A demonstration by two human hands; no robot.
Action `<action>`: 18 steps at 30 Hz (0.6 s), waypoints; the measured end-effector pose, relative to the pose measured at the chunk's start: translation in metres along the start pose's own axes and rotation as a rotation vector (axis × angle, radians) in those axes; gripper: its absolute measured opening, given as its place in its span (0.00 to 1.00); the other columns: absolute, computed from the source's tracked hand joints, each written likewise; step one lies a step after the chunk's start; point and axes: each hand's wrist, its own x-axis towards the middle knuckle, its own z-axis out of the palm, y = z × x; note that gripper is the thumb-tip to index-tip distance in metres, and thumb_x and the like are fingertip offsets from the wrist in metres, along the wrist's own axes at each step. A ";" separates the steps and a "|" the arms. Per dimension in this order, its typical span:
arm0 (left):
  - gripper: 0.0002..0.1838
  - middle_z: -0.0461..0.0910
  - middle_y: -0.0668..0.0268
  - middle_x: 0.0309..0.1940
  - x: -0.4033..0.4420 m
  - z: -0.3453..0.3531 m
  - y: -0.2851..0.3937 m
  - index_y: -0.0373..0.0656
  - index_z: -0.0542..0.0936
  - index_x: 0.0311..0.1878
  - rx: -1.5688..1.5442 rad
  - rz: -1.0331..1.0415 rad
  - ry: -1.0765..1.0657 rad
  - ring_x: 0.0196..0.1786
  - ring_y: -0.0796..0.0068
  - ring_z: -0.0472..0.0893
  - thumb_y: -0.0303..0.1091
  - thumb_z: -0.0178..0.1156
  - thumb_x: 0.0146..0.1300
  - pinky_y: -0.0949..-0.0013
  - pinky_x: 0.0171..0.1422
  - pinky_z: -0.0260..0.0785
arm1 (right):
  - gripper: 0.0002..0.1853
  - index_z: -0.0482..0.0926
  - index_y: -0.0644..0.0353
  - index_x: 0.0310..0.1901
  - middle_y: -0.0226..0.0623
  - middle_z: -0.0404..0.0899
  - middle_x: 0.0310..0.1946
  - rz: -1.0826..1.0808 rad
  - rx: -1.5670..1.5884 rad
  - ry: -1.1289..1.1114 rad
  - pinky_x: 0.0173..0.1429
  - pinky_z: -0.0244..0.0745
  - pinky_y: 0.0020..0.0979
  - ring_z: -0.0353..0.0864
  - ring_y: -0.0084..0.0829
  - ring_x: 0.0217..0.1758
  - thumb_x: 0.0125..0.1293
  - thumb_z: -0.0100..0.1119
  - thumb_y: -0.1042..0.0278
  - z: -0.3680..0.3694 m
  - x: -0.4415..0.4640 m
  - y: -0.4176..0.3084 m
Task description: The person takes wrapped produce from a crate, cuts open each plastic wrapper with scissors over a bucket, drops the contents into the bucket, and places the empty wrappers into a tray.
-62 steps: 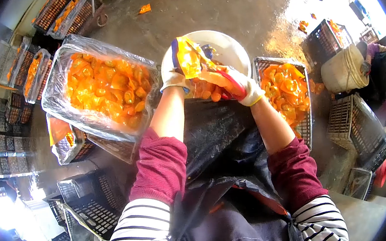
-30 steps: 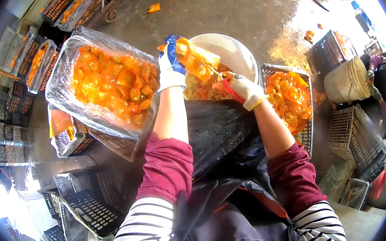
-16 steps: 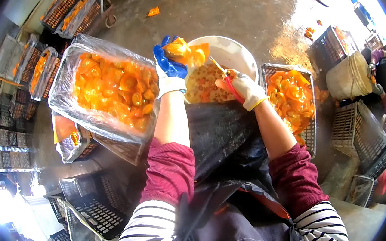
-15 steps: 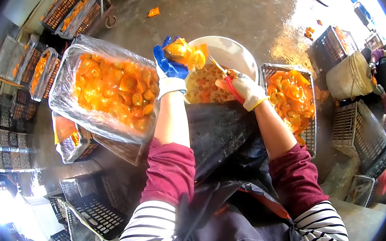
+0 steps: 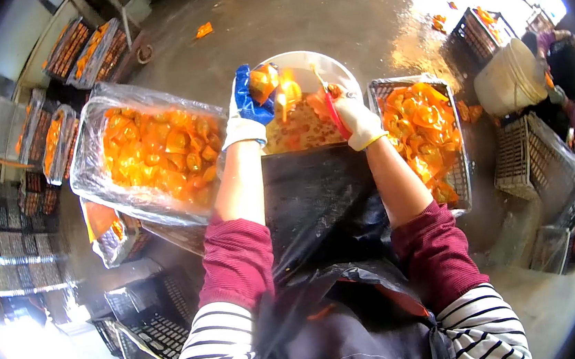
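My left hand [image 5: 251,107], in a blue and white glove, is closed round a glossy orange piece of produce [image 5: 264,83] that looks like a pepper. A loose orange flap [image 5: 287,95] hangs from it over a white bucket [image 5: 342,67]. Wet, pale and orange bits [image 5: 300,126] lie inside the bucket. My right hand [image 5: 358,117], in a white glove, grips a slim red-handled tool [image 5: 336,114], its narrow tip pointing up and away. The tip stands apart from the hanging flap. Whether the tool is a knife or snips I cannot tell.
Left of the bucket sits a plastic-lined crate [image 5: 92,167] of orange pieces; another crate [image 5: 462,169] of them is at the right. Black crates [image 5: 156,323] stand lower left. At far right, a person [image 5: 559,56] is beside a pale bucket [image 5: 510,78].
My right hand and the tool have drawn away from the orange piece, the tip now pointing more upright. A flap now dangles lower from the piece. The whole view has shifted slightly.
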 end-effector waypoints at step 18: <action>0.23 0.77 0.68 0.49 -0.018 0.182 -0.123 0.43 0.74 0.58 1.012 0.354 -0.448 0.50 0.78 0.77 0.26 0.66 0.58 0.75 0.55 0.70 | 0.15 0.75 0.59 0.45 0.48 0.80 0.32 -0.414 -0.684 0.558 0.42 0.73 0.44 0.79 0.48 0.38 0.59 0.57 0.62 -0.128 -0.064 0.003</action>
